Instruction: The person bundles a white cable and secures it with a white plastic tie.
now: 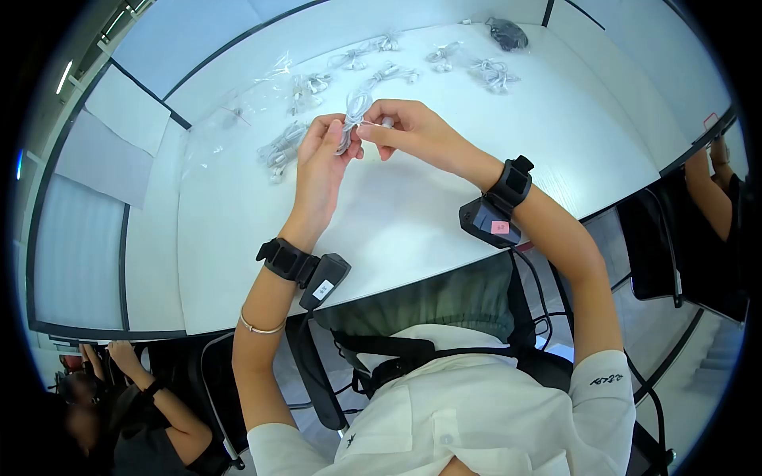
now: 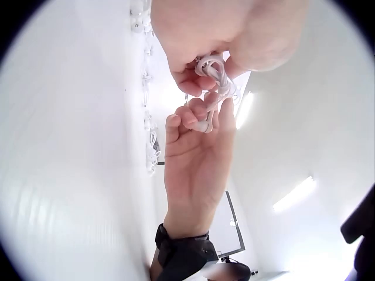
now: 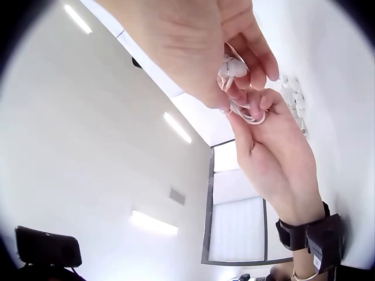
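A bundle of white wired earphones [image 1: 359, 105], its cable wound into loops, is held up over the white table [image 1: 381, 230]. My left hand [image 1: 321, 163] grips the wound cable between thumb and fingers. From the other side my right hand [image 1: 421, 135] pinches the cable close to the left fingertips. In the right wrist view, a white earbud [image 3: 234, 67] sits within the right hand's curled fingers. The loops [image 2: 214, 69] stick out between both hands in the left wrist view. Part of the bundle is hidden behind fingers.
Several similar white bundles lie beyond the hands, one bundle [image 1: 282, 149] just left of my left hand and another bundle [image 1: 494, 74] at the back right. A dark bag [image 1: 508, 34] sits in the far corner. Clear plastic [image 1: 246, 103] lies at left. White partitions [image 1: 635, 103] border the table.
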Tool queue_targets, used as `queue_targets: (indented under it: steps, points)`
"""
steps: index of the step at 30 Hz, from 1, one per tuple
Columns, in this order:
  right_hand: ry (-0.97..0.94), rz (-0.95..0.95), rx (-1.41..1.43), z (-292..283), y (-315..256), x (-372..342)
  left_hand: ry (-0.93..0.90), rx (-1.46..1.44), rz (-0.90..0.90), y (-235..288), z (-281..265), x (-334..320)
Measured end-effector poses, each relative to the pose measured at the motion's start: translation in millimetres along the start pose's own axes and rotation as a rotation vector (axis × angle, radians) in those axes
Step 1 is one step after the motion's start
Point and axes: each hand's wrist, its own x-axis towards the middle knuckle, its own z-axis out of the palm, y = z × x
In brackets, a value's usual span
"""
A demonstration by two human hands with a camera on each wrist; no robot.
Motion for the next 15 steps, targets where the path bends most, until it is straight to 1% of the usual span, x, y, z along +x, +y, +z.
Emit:
queue_targets:
  steps: [3,4,6,7,9,12,15]
  points:
    - [0.026,0.030,0.062,0.4,-4.3,-1.6,-0.024,0.043,-0.016,-1.1,-3.1,-0.7]
    - [0.032,0.045,0.092,0.2,-6.0,-2.3,-0.029,0.109,0.004,-1.1,-2.9,-0.6]
    - [0.018,0.060,0.054,-2.9,-3.8,-0.8,-0.033,0.243,0.044,-0.6,-3.3,-1.4]
    - [0.010,0.068,0.035,-3.9,-1.7,0.2,-0.029,0.287,0.072,-0.2,-3.6,-2.0]
    - [0.018,0.015,-0.010,-4.6,6.5,1.7,-0.023,0.374,0.133,0.1,-3.3,-2.1]
    - [0.001,-0.017,-0.057,-7.4,6.7,1.9,-0.049,0.444,0.281,-4.0,-3.8,-1.7]
    - [-0.032,-0.006,-0.040,-6.8,6.0,0.5,-0.029,0.536,0.331,-4.1,-2.9,-3.1]
